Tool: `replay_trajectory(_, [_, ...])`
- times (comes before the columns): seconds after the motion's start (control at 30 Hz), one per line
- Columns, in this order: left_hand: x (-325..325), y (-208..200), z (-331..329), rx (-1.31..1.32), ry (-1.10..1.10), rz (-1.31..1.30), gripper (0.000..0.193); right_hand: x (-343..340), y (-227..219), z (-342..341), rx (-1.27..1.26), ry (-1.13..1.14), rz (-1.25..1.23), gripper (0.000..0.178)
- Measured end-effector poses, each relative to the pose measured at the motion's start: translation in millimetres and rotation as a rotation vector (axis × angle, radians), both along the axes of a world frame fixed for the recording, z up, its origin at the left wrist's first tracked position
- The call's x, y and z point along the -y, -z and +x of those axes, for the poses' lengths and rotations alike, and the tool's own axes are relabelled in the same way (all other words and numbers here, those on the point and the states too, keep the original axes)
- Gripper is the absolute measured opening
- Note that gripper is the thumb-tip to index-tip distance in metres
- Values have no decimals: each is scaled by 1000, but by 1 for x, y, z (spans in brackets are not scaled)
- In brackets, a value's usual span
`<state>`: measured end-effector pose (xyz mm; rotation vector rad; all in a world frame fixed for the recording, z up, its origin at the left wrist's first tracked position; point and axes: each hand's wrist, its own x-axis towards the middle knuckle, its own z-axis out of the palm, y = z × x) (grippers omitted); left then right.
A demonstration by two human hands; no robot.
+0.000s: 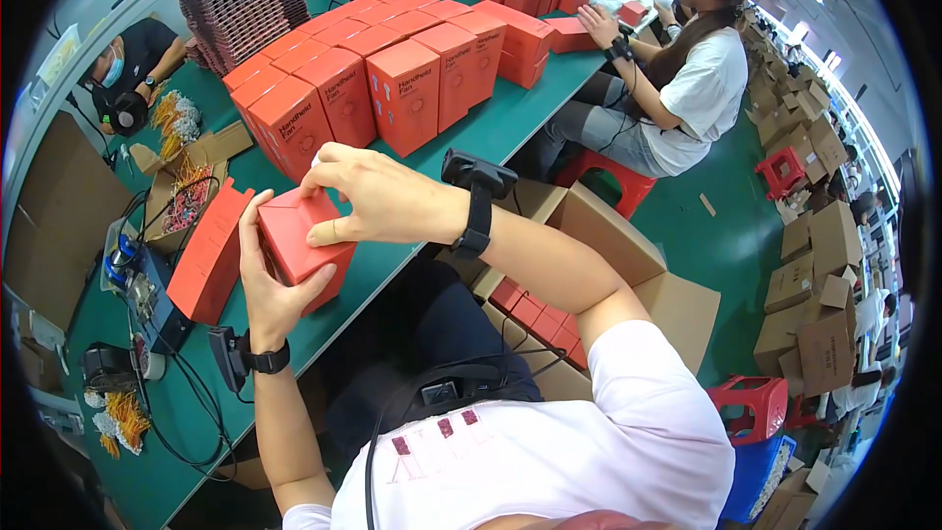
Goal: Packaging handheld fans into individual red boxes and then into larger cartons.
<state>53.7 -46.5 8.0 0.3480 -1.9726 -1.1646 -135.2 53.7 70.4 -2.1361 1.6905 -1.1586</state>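
Observation:
A small red carton (304, 231) is between my two hands above the front of the green table, its top facing up toward me. My left hand (270, 285) wraps round its near left side, thumb at the front and fingers along the edge. From the right, my right hand (378, 198) reaches over the top; its thumb presses on the top panel and its bent fingers are at the far edge. Whether the lid is fully closed is hidden by those fingers. Just left of my left hand, a red cardboard stack (208, 260) with slit-like lines leans on the table.
Rows of red cartons (402, 88) stand ahead on the green table (368, 309). At the left are cables, a blue-grey device (157, 294) and bundled wires (123, 422). A large open cardboard box (677, 314) holding red cartons sits at my right. Another person (697, 69) works at the far right.

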Motion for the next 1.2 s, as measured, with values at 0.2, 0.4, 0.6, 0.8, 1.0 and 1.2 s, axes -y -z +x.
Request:
replay_trajectory(0.2, [-9,0,10,-9,9,-13,101,0,-4,1,-114,-78,-53,33])
replay_trajectory(0.4, [-15,-3,-4,-41,118,-109,97,2,-10,-16,-123,-99,-24,23])
replay_trajectory(0.6, [-13,-5,10,17,76,-211,97,5,-20,-11,161,-163,447,30])
replay_trajectory(0.8, [5,-3,23,-38,36,-147,101,11,-25,-40,379,-332,381,15])
replay_trajectory(1.0, [2,-28,28,87,-70,-466,89,11,-27,-17,-741,-184,-268,39])
replay_trajectory(1.2, [6,-46,38,312,-76,-691,55,0,-31,-5,-352,-256,62,29])
